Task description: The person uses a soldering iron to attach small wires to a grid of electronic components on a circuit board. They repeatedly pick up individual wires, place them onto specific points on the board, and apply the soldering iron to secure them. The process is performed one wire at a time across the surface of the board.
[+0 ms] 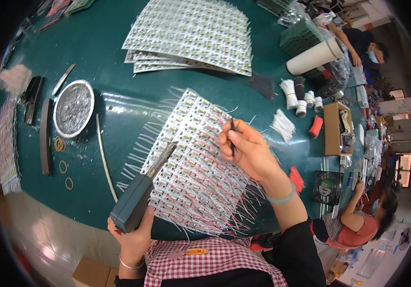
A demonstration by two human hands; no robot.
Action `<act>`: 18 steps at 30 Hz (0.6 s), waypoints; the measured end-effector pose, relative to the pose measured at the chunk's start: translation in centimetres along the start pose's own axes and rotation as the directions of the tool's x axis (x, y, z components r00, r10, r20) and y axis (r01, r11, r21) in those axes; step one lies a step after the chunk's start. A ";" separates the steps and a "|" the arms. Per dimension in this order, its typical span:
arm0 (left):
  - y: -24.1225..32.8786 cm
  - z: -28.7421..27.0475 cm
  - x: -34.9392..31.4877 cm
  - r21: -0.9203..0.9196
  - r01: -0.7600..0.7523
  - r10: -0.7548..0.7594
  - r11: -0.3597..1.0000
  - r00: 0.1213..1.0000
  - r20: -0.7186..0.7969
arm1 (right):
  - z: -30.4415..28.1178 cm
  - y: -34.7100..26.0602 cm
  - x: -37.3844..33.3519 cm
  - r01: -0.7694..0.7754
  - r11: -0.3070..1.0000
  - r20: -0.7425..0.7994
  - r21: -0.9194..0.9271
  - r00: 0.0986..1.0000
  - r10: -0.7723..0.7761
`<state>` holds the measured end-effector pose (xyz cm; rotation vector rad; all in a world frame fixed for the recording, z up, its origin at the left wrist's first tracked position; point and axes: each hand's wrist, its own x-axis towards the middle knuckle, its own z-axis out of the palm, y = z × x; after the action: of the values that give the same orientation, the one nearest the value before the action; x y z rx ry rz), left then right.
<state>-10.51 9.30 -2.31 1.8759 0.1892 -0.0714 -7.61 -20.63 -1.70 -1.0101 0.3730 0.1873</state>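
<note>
My left hand is closed round the dark green, box-shaped body of what looks like a soldering gun. Its worn metal tip points up and away over a white panel of small circuit boards. Red and white wires fan out across the panel's right half, and short pale wires stick out along its left edge. Over the upper right edge of the panel, my right hand pinches slim dark tweezers. Whether the tweezers grip a wire cannot be made out.
Stacked board panels lie at the far side. On the left are a round foil-like bowl, a dark bar and rubber bands. Bundled wires, a cardboard box and a fan sit right. Two people are beyond.
</note>
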 end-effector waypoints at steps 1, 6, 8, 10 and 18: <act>-0.4 0.1 -0.1 -0.005 0.018 -0.018 1.000 1.000 -0.013 | -0.3 -0.5 0.1 0.016 1.000 -0.003 -0.009 1.000 -0.016; -3.3 -0.4 0.0 -0.009 -0.024 0.023 1.000 0.999 -0.038 | -1.9 -2.4 1.3 0.042 0.971 -0.098 -0.235 0.993 -0.066; -2.4 -1.2 0.6 -0.020 0.104 -0.103 0.994 0.994 0.043 | -2.8 -3.3 2.0 0.079 0.891 -0.139 -0.447 0.978 -0.156; -0.5 -0.1 0.5 -0.111 0.065 -0.064 0.992 0.998 0.021 | -3.9 -4.8 2.4 0.076 0.736 -0.145 -0.673 0.962 -0.231; 1.0 0.0 0.6 -0.191 0.080 -0.072 0.978 0.996 0.048 | -4.7 -6.3 4.1 -0.043 -0.760 0.237 -0.649 0.937 -0.256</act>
<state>-9.80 9.07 -1.45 1.6726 0.2321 -0.1391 -2.77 -27.97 -0.54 -3.4535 -0.1017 0.0722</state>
